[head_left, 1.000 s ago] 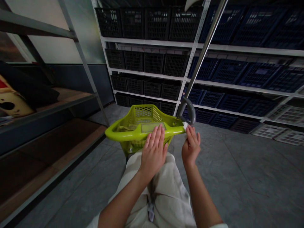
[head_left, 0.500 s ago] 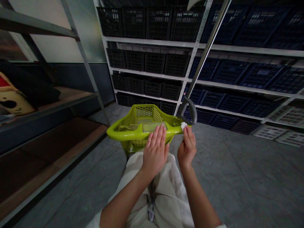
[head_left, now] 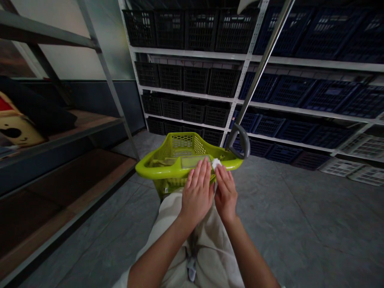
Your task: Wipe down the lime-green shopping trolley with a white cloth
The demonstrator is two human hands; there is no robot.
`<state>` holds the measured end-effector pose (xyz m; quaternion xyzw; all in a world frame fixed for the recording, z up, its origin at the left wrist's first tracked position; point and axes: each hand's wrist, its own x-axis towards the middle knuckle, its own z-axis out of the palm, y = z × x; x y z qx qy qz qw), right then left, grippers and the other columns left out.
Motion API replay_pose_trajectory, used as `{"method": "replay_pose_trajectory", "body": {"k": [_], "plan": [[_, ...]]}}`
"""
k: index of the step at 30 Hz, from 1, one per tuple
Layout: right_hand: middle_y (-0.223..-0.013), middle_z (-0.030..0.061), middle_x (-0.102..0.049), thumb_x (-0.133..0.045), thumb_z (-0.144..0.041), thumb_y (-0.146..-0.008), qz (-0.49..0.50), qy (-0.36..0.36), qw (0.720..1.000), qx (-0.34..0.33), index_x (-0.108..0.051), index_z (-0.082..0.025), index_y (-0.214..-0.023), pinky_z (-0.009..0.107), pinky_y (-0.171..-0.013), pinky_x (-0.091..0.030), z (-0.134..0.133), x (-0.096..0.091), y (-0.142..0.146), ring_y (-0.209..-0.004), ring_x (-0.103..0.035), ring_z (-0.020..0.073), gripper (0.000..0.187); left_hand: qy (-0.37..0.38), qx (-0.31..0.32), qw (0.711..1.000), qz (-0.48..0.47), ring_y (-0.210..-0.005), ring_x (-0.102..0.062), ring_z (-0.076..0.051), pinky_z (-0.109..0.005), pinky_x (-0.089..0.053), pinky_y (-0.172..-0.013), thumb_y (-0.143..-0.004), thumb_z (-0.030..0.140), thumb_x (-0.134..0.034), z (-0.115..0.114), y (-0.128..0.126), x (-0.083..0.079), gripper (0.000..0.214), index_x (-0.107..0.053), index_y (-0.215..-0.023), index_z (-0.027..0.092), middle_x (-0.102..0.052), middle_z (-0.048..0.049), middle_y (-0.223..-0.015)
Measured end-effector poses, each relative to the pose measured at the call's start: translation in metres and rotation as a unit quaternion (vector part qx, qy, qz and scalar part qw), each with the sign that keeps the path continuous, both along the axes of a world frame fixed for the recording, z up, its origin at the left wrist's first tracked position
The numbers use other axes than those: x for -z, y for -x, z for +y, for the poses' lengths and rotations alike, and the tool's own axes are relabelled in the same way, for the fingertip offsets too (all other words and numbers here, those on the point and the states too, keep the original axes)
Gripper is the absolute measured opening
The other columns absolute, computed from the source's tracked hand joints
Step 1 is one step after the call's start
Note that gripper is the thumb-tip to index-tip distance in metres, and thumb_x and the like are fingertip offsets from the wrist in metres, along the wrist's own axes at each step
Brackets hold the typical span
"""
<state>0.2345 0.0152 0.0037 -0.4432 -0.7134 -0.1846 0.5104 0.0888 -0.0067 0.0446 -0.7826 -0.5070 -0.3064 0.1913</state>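
In the head view, a lime-green plastic shopping cart stands before my knees. My left hand lies across the middle of its handle, fingers straight and flat beside the clear panel. Close on its right, my right hand presses a small crumpled white wipe against the handle; whether it is paper or cloth I cannot tell. At the handle's right end sits a grey loop grip, with a metal pole rising behind it.
White metal shelving with rows of black crates and blue crates stands ahead. At left is a metal rack with wooden shelves, holding a yellow cartoon-faced item. Grey tiled floor spreads to the right.
My right hand has slid left along the handle with the white wipe, from near the grey loop grip to beside my left hand. My left hand has stayed almost still.
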Motion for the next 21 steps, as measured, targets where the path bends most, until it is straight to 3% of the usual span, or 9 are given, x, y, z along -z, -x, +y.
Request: {"method": "replay_pose_trajectory", "body": {"k": [2, 7, 9, 13, 15, 19, 21], "plan": [[-0.152, 0.0060, -0.051, -0.037, -0.007, -0.095, -0.016, 0.002, 1.000, -0.008, -0.030, -0.031, -0.157, 0.051, -0.120, -0.037, 0.000, 0.002, -0.003, -0.143, -0.045, 0.0210, 0.067, 0.002, 0.001, 1.000, 0.004, -0.155, -0.019, -0.022, -0.040, -0.021, -0.125, -0.103, 0.033, -0.033, 0.000, 0.001, 0.000, 0.064, -0.015, -0.160, 0.009, -0.021, -0.0074, -0.167], [-0.148, 0.0053, -0.056, -0.032, -0.004, -0.096, 0.132, -0.070, 0.982, 0.118, -0.040, -0.034, -0.152, 0.054, -0.118, -0.039, 0.014, 0.008, -0.014, -0.141, -0.048, 0.0204, 0.063, 0.000, 0.008, 1.000, 0.006, -0.155, -0.019, -0.022, -0.040, -0.021, -0.125, -0.103, 0.035, -0.033, 0.000, 0.002, 0.001, 0.065, -0.013, -0.160, 0.009, -0.021, -0.0074, -0.167], [-0.150, 0.0062, -0.053, -0.032, -0.006, -0.097, 0.132, -0.051, 0.985, 0.101, -0.038, -0.033, -0.153, 0.054, -0.117, -0.040, 0.011, 0.009, -0.004, -0.143, -0.046, 0.0210, 0.063, 0.001, 0.007, 1.000, 0.002, -0.155, -0.019, -0.022, -0.040, -0.021, -0.125, -0.103, 0.035, -0.033, 0.000, 0.001, 0.001, 0.066, -0.012, -0.160, 0.009, -0.022, -0.0080, -0.166], [-0.153, 0.0062, -0.050, -0.038, -0.007, -0.095, 0.018, 0.000, 1.000, 0.001, -0.030, -0.031, -0.157, 0.052, -0.120, -0.037, -0.002, 0.008, 0.009, -0.145, -0.043, 0.0213, 0.067, 0.001, -0.001, 1.000, 0.001, -0.155, -0.019, -0.022, -0.041, -0.021, -0.125, -0.103, 0.032, -0.033, 0.000, 0.000, 0.001, 0.066, -0.011, -0.160, 0.009, -0.023, -0.0085, -0.166], [-0.152, 0.0056, -0.051, -0.036, -0.006, -0.094, 0.020, -0.007, 1.000, 0.019, -0.032, -0.032, -0.156, 0.054, -0.121, -0.035, 0.001, 0.007, 0.001, -0.144, -0.043, 0.0210, 0.068, 0.001, 0.001, 1.000, 0.004, -0.155, -0.019, -0.022, -0.040, -0.020, -0.125, -0.103, 0.033, -0.033, -0.001, 0.001, 0.000, 0.065, -0.012, -0.160, 0.009, -0.022, -0.0079, -0.166], [-0.147, 0.0058, -0.057, -0.031, -0.007, -0.096, 0.169, -0.050, 0.978, 0.115, -0.045, -0.033, -0.150, 0.057, -0.118, -0.037, 0.014, 0.006, -0.013, -0.141, -0.048, 0.0225, 0.061, 0.002, 0.008, 1.000, 0.008, -0.155, -0.020, -0.021, -0.040, -0.020, -0.125, -0.103, 0.035, -0.032, 0.000, 0.002, -0.001, 0.065, -0.014, -0.160, 0.009, -0.022, -0.0070, -0.166], [-0.148, 0.0068, -0.055, -0.031, -0.008, -0.097, 0.192, -0.044, 0.974, 0.108, -0.044, -0.032, -0.150, 0.058, -0.118, -0.037, 0.013, 0.005, -0.006, -0.142, -0.047, 0.0230, 0.060, 0.000, 0.007, 1.000, 0.005, -0.155, -0.021, -0.022, -0.040, -0.020, -0.125, -0.103, 0.035, -0.032, 0.000, 0.001, -0.001, 0.064, -0.015, -0.159, 0.008, -0.023, -0.0072, -0.166]]}}
